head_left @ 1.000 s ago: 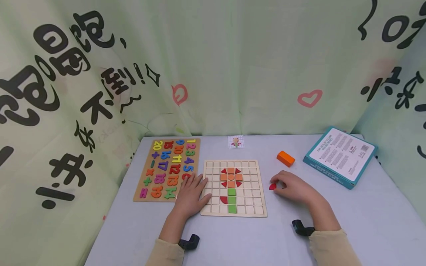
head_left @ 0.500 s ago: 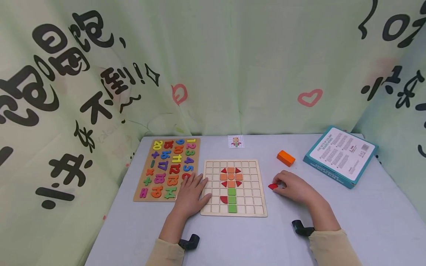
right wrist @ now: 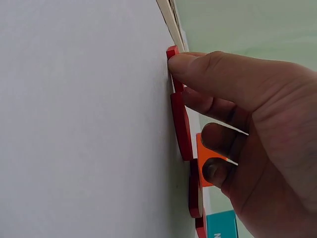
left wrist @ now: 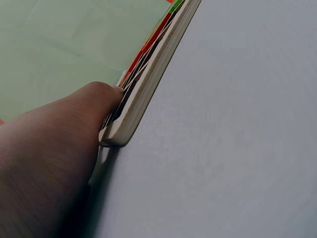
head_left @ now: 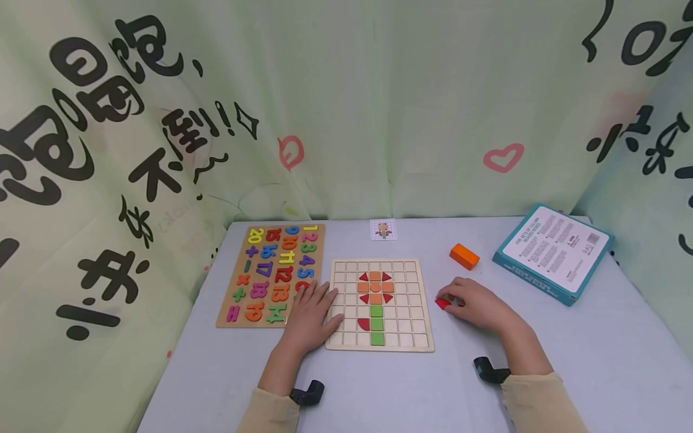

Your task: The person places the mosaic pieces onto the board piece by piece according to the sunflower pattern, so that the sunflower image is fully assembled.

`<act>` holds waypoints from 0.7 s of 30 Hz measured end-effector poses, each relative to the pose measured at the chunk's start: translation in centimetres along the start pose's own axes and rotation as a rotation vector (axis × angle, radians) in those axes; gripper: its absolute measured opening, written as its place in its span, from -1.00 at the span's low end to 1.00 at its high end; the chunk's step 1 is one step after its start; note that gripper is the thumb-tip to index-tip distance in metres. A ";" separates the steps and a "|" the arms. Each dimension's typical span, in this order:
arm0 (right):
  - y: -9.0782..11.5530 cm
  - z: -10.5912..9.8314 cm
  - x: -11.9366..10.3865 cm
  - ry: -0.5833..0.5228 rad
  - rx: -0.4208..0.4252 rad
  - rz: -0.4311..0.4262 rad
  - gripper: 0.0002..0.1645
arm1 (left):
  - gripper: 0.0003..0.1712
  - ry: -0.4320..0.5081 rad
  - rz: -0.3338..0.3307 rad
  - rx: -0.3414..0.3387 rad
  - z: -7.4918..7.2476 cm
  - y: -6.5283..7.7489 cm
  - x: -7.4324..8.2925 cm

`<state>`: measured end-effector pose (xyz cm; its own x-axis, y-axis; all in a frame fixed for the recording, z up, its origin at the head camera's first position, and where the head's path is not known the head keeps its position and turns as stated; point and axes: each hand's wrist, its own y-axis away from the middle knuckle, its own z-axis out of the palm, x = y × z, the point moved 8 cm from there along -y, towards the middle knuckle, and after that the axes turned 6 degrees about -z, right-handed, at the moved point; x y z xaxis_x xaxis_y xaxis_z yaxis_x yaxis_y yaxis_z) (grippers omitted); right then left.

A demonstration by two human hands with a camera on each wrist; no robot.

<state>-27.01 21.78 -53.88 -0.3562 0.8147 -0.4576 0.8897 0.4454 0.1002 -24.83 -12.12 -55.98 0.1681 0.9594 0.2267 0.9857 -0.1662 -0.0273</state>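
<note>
My left hand [head_left: 313, 316] lies with spread fingers over the left edge of the wooden grid board [head_left: 426, 300], its thumb on the board's surface. On that board, orange and red pieces form a flower above a stem of green squares [head_left: 377, 325], with a red quarter-round piece [head_left: 364, 325] left of the stem. To the board's right, my right hand [head_left: 472, 302] pinches a red wooden piece [head_left: 442, 303] between thumb and index finger. In the right wrist view, more red pieces [right wrist: 182, 126] lie on the table beneath this hand; in the head view the hand mostly hides them.
A board of coloured numbers [head_left: 222, 313] lies left of the grid board, partly under my left fingertips. Behind the grid board is a small picture card [head_left: 383, 229]. Orange blocks [head_left: 464, 256] sit beyond my right hand, and a teal-edged box [head_left: 554, 254] stands at the back right.
The red piece in my right hand has turned and shifted slightly left at the fingertips. My left hand has stayed in place on the board.
</note>
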 end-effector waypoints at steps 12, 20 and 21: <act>-0.4 -0.2 -0.8 -0.021 0.040 0.011 -0.74 | -0.22 -0.009 -0.002 -0.001 0.2 -0.1 -0.2; -1.1 -0.3 -2.8 -0.075 0.057 -0.002 -0.72 | -0.23 -0.011 0.003 -0.003 0.3 -0.1 -0.1; -1.3 -0.3 -3.2 -0.080 0.054 0.000 -0.71 | -0.23 -0.012 0.003 -0.005 0.3 -0.1 -0.2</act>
<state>-27.11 18.76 -52.28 -0.3346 0.7813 -0.5269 0.9044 0.4233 0.0533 -24.94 -12.20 -56.26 0.1710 0.9615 0.2150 0.9852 -0.1701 -0.0229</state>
